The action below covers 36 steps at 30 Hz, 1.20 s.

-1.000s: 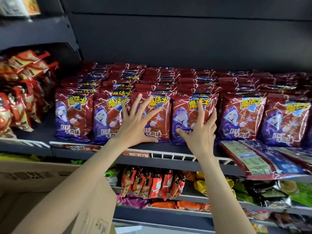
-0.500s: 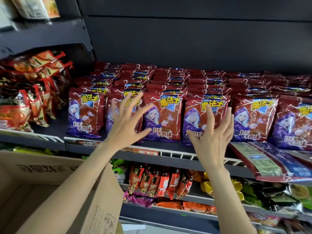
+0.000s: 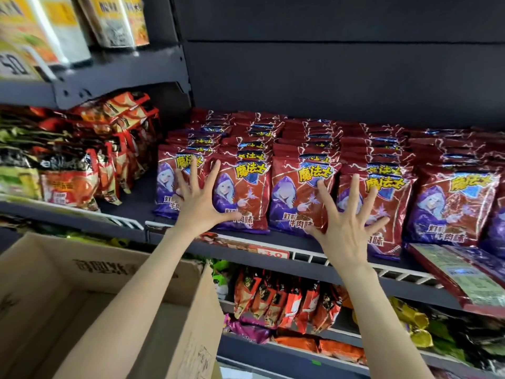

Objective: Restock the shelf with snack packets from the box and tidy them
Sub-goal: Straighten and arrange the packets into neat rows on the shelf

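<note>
While the cardboard box [image 3: 114, 305] is sitting below, both hands, left [image 3: 198, 199] and right [image 3: 348, 228], are spreading released fingers against red snack packets [image 3: 300, 198] on the shelf [image 3: 341, 272].

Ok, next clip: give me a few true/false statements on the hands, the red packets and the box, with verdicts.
1. Both hands are spread flat against the front row of red packets. True: left hand, right hand.
2. The right hand grips a packet lifted off the shelf. False: its fingers are straight and every upright packet stands on the shelf.
3. The box is below the left forearm. True.
4. The front-row packets lie face down. False: they stand upright, printed fronts facing out.
5. A packet lies flat at the shelf's right end. True.
</note>
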Each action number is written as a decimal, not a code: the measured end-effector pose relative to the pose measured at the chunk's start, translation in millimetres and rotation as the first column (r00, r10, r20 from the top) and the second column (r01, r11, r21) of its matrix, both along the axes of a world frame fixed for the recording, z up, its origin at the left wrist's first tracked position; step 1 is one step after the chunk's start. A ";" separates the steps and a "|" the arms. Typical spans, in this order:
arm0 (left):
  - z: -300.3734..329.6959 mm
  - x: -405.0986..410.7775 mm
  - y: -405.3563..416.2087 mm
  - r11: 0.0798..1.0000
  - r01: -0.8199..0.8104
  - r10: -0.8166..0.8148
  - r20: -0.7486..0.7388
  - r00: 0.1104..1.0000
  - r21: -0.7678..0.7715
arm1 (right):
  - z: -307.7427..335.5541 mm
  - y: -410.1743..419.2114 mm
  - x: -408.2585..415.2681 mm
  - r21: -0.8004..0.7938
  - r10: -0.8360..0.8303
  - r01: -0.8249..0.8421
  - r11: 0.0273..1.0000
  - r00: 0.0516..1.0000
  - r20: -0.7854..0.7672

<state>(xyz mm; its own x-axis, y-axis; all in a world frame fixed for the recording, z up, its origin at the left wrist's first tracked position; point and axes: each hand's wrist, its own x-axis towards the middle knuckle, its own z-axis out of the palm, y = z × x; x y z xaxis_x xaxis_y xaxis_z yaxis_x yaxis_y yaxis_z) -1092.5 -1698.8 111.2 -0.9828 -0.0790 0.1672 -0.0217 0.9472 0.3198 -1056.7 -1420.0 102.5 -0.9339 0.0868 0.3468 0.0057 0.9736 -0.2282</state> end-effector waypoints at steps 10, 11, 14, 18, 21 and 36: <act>0.6 1.4 2.7 0.990 -0.028 0.016 -0.088 0.996 -0.137 | -2.7 19.0 2.6 -0.051 0.124 -0.127 0.991 0.991 -0.058; 0.5 2.8 2.8 0.988 -0.032 0.017 -0.098 0.995 -0.150 | -2.8 21.4 5.3 -0.054 0.120 -0.124 0.991 0.990 -0.074; -0.5 5.7 2.7 0.987 -0.033 0.014 -0.123 0.992 -0.158 | -1.0 26.6 15.5 -0.115 0.011 -0.020 0.993 0.997 -0.073; -1.3 6.9 3.1 0.989 0.013 -0.028 -0.103 0.994 -0.149 | 1.8 33.5 15.0 -0.149 -0.129 0.134 0.980 0.991 0.042; 0.5 5.1 3.5 0.989 0.024 -0.038 -0.090 0.995 -0.148 | 5.2 35.6 11.5 -0.160 -0.181 0.184 0.970 0.983 0.031; 0.7 3.3 3.0 0.986 0.050 -0.071 -0.129 0.989 -0.158 | 22.9 -14.1 -22.0 0.365 0.243 -0.220 0.905 0.970 -0.018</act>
